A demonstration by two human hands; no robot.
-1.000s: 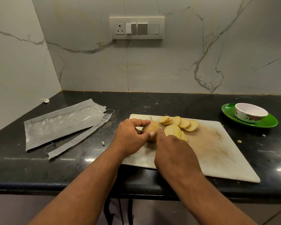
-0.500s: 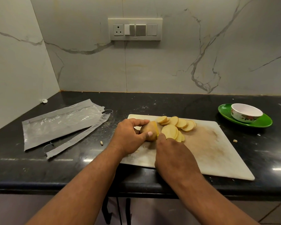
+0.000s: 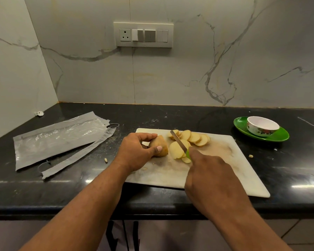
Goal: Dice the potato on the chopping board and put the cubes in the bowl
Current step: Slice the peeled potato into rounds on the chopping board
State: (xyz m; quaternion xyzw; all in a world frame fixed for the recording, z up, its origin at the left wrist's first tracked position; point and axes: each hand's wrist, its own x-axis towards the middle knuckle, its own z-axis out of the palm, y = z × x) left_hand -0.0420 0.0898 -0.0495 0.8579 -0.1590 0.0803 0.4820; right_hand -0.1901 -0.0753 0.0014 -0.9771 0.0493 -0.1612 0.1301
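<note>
You see a glossy black stone counter [image 3: 43, 187] under matt, veined marble-look walls [image 3: 188, 69]. Your board [image 3: 234, 171] looks like scuffed, stained white plastic. The knife [image 3: 178, 141] has a dull metal blade and a green handle, probably plastic. The bowl [image 3: 262, 126] and green plate [image 3: 279, 136] shine like glazed ceramic. Crinkled clear plastic [image 3: 62, 134] lies near the left edge.

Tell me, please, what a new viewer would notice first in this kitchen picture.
First, the two hands at the chopping board: the left hand holds the uncut potato end, the right hand holds a knife over the round slices. Next, at the right, the white bowl on a green plate.
</note>
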